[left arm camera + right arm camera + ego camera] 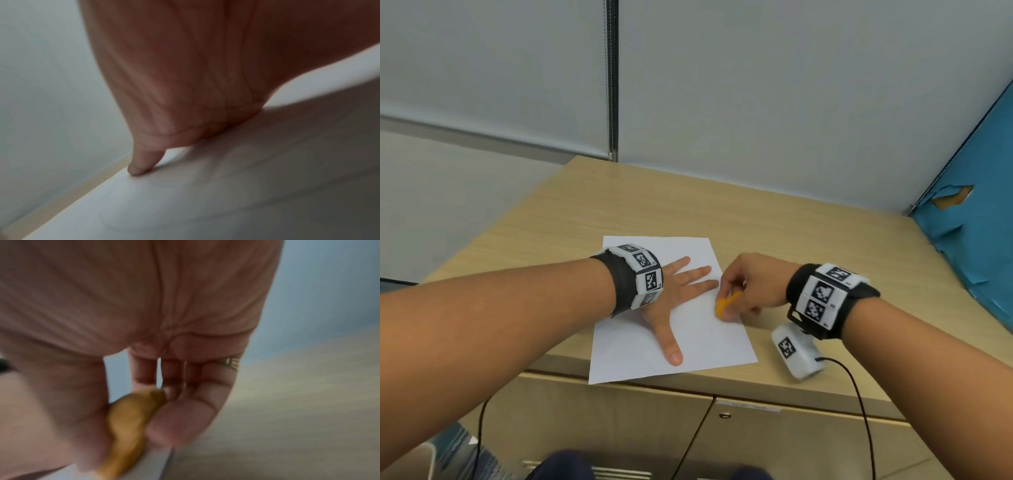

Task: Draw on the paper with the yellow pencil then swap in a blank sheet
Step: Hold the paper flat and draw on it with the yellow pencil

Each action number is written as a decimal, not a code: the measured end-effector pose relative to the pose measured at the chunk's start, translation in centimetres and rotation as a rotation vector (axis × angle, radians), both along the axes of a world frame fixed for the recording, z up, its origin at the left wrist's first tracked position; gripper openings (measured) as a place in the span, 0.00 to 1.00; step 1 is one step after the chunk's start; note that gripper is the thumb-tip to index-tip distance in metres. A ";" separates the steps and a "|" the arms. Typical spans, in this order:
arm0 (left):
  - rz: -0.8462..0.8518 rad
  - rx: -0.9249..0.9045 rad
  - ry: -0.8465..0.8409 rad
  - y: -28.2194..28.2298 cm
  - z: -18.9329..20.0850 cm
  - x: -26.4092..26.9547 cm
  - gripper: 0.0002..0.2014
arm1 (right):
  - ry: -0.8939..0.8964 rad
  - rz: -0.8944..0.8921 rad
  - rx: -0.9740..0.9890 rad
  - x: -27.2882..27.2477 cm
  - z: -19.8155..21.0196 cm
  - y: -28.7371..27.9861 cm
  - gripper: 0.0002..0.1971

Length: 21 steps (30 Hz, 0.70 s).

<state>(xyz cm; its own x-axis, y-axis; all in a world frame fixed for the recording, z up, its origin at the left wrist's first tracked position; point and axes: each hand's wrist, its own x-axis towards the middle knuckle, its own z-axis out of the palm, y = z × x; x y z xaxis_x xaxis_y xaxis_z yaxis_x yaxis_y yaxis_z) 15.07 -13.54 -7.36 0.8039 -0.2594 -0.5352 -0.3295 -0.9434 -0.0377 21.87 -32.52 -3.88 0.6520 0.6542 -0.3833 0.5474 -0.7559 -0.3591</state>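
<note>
- Head view: we see left hand (674,294) flat, fingers spread, pinning paper (626,356) on desk (808,246); right hand (750,287) pinching yellow pencil (726,303) at paper's right edge
- Risk: we judge stroke runs off onto desk; pencil blurred
- Risk: sheet could skid if left hand lifts
</note>
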 end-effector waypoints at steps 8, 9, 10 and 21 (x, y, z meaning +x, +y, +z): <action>-0.001 0.006 -0.022 -0.1 -0.2 0.0 0.72 | 0.049 0.046 0.014 -1.3 -0.6 0.2 0.12; -0.003 0.005 -0.028 -0.2 -0.1 -0.1 0.72 | 0.105 0.088 -0.015 -1.7 -0.3 0.1 0.13; -0.003 0.000 -0.031 -0.1 -0.2 0.0 0.72 | 0.097 0.096 -0.022 -1.7 -0.1 0.0 0.13; -0.006 0.021 -0.033 -0.1 -0.3 0.0 0.72 | -0.173 0.211 0.030 -5.2 -1.4 0.5 0.13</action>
<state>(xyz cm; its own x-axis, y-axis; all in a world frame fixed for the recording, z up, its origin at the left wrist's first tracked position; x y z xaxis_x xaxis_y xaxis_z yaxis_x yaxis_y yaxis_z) 15.06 -13.66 -7.62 0.8198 -0.2531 -0.5137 -0.3331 -0.9404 -0.0682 16.72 -32.04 -5.33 0.5540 0.7920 -0.2565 0.7468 -0.6090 -0.2672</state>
